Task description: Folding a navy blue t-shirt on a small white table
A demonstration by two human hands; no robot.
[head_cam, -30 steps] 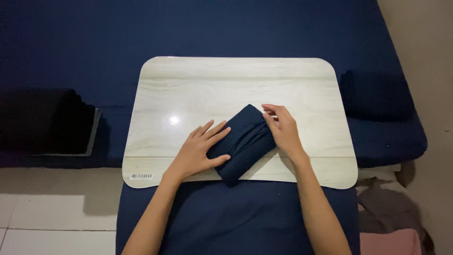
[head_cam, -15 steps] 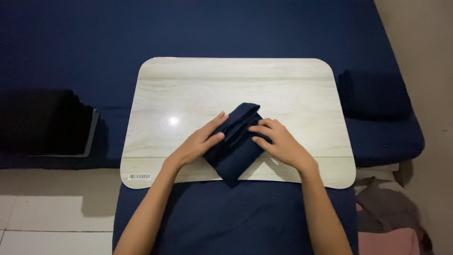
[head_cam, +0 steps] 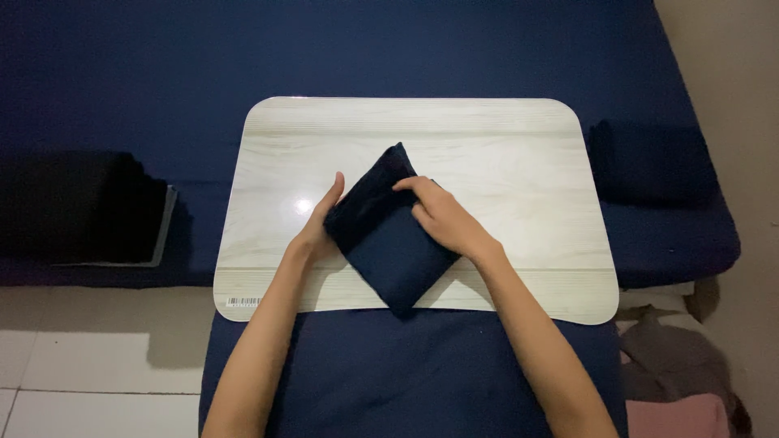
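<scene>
A folded dark navy cloth (head_cam: 389, 247) lies tilted like a diamond on a pale wood-look board (head_cam: 503, 162), its lower corner at the board's near edge. My left hand (head_cam: 318, 231) holds the cloth's left edge, fingers tucked under it and thumb pointing up. My right hand (head_cam: 442, 219) grips the cloth's upper fold from the right, fingers curled over the top layer.
The board rests on a dark blue bed cover (head_cam: 406, 49). A dark folded pile (head_cam: 73, 207) sits at the left, another dark bundle (head_cam: 649, 162) at the right. White floor tiles (head_cam: 97, 357) show lower left, grey and pink fabric (head_cam: 673, 381) lower right.
Both hands shifted left and up along the cloth. The cloth has been lifted and folded into a wider, more upright diamond shape, its top corner now farther up the board.
</scene>
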